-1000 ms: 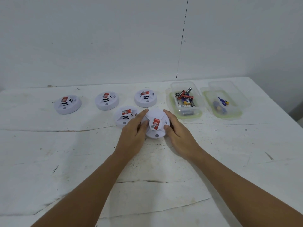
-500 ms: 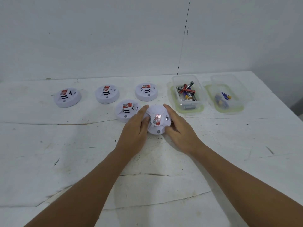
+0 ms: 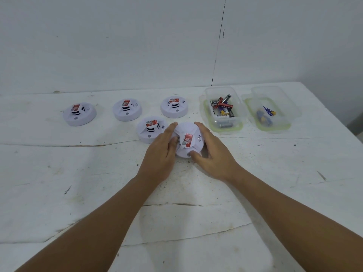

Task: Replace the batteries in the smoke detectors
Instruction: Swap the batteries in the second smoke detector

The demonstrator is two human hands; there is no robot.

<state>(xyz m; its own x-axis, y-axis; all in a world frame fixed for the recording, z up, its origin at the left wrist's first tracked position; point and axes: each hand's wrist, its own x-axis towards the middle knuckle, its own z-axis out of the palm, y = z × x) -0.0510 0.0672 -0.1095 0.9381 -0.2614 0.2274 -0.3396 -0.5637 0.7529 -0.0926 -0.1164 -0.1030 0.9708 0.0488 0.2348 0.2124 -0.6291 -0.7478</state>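
Five white smoke detectors sit on a scuffed white table [image 3: 275, 173], each with a red label on its raised centre. Three form a far row: the left detector [image 3: 79, 114], the middle detector [image 3: 127, 110] and the right detector [image 3: 174, 107], spaced apart from one another. A fourth detector [image 3: 150, 129] lies nearer, just left of the held detector [image 3: 187, 141], which stands roughly at the table's middle. The left hand [image 3: 161, 154] cups the held detector's left side, its fingers curled against the rim and its thumb resting on the top beside the label. The right hand [image 3: 214, 154] grips the right side, fingers wrapped over the far edge and the thumb pressed on the near rim close to a small grey button. Whether the detector's base is touching the table or slightly lifted cannot be told. To the right, near the far edge, stand two clear plastic containers with green-tinted rims. The left container [image 3: 238, 107] holds a jumble of cylindrical batteries [image 3: 223, 107], some red, some black, some blue and yellow. The right container [image 3: 288, 108] holds only a few blue and yellow batteries [image 3: 266, 114]. A plain white wall [image 3: 117, 46] rises behind the table, marked by a thin dark vertical line.
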